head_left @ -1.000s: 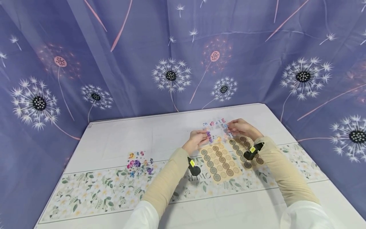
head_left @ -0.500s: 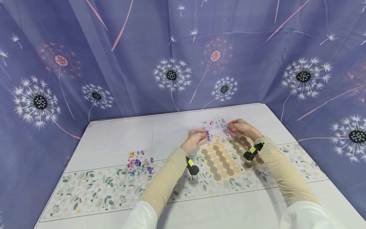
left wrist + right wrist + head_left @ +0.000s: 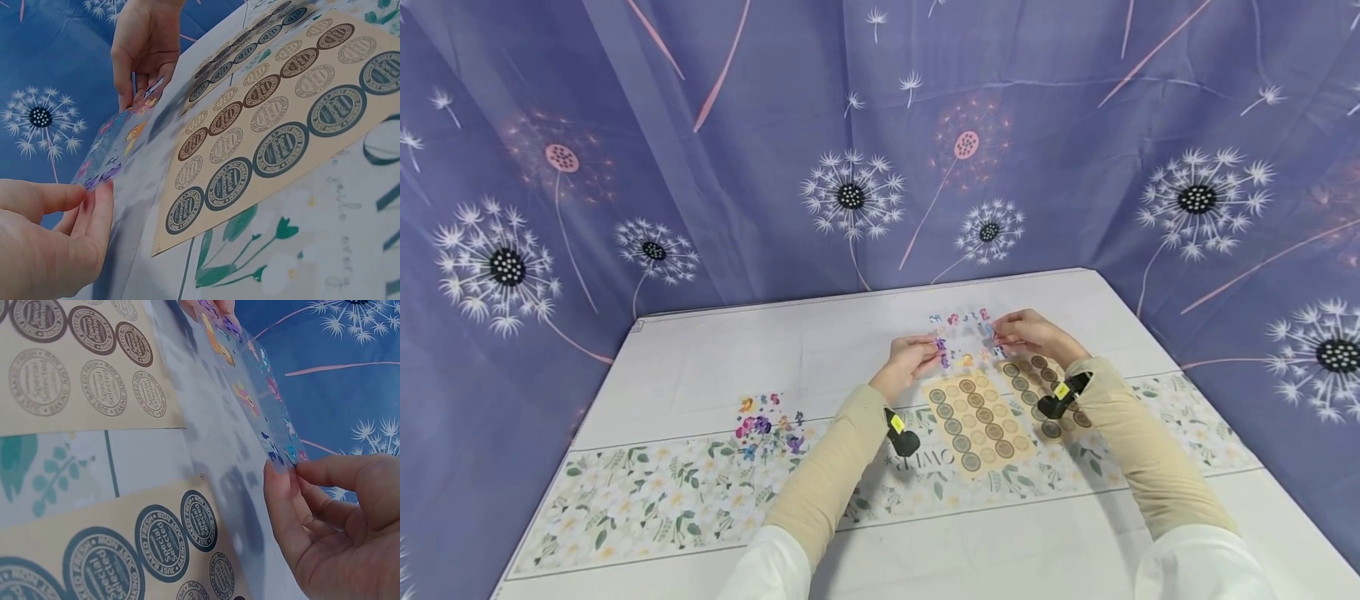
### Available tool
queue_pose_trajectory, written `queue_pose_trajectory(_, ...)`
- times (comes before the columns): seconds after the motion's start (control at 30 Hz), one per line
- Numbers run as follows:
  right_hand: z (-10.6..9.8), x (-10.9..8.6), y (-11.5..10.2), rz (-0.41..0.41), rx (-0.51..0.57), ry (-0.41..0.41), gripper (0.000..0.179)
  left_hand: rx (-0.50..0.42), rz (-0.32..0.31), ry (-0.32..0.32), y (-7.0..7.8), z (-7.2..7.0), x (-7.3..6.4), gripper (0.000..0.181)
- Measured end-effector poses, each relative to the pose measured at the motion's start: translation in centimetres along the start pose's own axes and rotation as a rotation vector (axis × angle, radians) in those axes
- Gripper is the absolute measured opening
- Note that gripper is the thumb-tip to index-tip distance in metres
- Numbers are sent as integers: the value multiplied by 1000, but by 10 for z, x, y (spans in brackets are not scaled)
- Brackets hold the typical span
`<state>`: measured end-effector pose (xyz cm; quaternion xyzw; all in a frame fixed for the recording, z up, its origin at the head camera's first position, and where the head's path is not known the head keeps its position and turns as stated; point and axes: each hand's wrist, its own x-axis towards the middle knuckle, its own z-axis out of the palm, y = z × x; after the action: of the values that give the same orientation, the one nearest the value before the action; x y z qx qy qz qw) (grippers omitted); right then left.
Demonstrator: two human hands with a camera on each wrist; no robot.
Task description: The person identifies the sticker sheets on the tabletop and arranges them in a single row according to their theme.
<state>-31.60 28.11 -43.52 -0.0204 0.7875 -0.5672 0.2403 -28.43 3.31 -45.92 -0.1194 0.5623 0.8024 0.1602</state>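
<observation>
- L hand (image 3: 912,362) & R hand (image 3: 1032,332): both pinching clear sticker sheet (image 3: 967,341), opp. sides
- Its far edge approx. parallel to back edge of counter (image 3: 715,358)
- Long axis: can't tell

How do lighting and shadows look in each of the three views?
Head view: bright, soft shadows beside the sleeves on the table; left wrist: dimmer, bluish; right wrist: also dim, blotchy shadows on the table near the clear sticker sheet.

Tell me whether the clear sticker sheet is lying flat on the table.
No, the right wrist view shows the clear sheet slanting above the table, its shadow falling below.
</observation>
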Motion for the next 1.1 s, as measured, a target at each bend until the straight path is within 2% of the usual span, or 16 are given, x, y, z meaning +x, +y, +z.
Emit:
queue_pose_trajectory(0.13,0,-2,0,-34,9,-17,48,2,-4,11,1,-2,-1,31)
queue_pose_trajectory(0.3,-2,-1,4,-109,71,-85,45,6,-16,24,1,-5,0,29)
queue_pose_trajectory(0.4,-1,1,4,-87,65,-66,44,14,-24,33,1,-6,1,30)
queue_pose_trajectory(0.47,3,0,1,-44,38,-25,45,19,-28,38,1,-7,0,30)
queue_pose_trajectory(0.6,5,1,-1,-7,33,-13,46,16,-25,38,2,-8,-1,30)
queue_pose_trajectory(1.1,6,0,-4,-5,32,-26,44,-6,-5,50,3,-11,-5,31)
